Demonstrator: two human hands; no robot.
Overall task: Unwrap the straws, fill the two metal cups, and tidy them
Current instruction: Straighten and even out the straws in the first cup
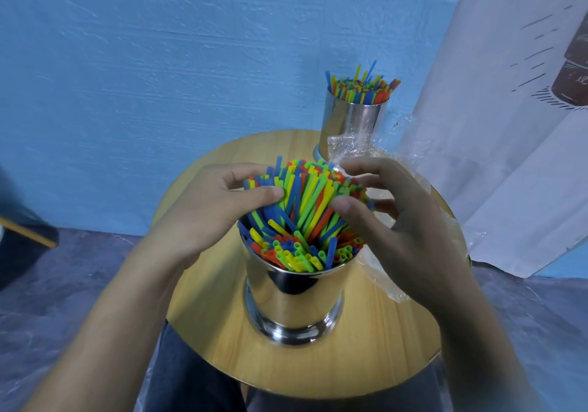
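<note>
In the middle of the frame, my left hand (219,203) and right hand (404,220) both curl round a bundle of coloured straws (305,198), whose lower ends stand in the near metal cup (292,297) on the round table (375,348). The second cup (350,122), full of straws, stands further up and to the right, with the clear wrapper (356,146) crumpled just in front of it.
</note>
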